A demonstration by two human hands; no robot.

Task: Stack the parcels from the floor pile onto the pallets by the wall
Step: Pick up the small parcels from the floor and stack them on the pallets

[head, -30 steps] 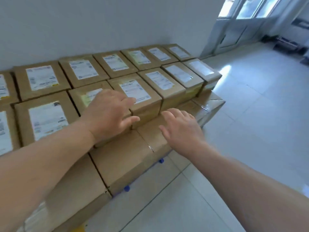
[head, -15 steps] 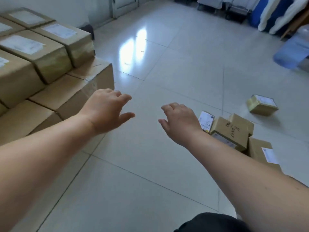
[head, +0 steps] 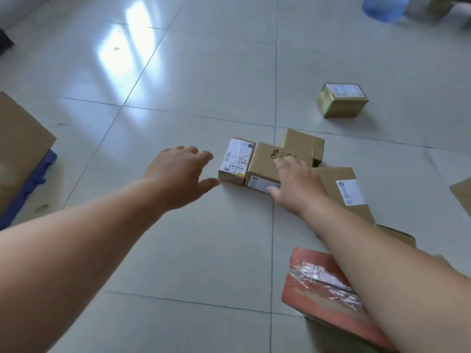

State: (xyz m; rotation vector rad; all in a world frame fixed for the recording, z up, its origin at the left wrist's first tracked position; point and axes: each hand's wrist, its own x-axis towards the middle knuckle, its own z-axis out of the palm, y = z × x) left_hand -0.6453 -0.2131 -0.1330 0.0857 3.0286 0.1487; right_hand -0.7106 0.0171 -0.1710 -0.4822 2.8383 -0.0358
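Box (head: 265,163) writing behind R hand (head: 297,187), blurry blue obj (head: 383,7), poss. stool

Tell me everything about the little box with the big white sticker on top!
The little box is an oblong brown cardboard parcel lying flat on the tiled floor. A white shipping label with a barcode and small print covers nearly all its top. Its right side sits against the box with black handwriting. The left hand, fingers spread, hovers beside it, thumb tip close to its near corner; whether they touch is unclear.
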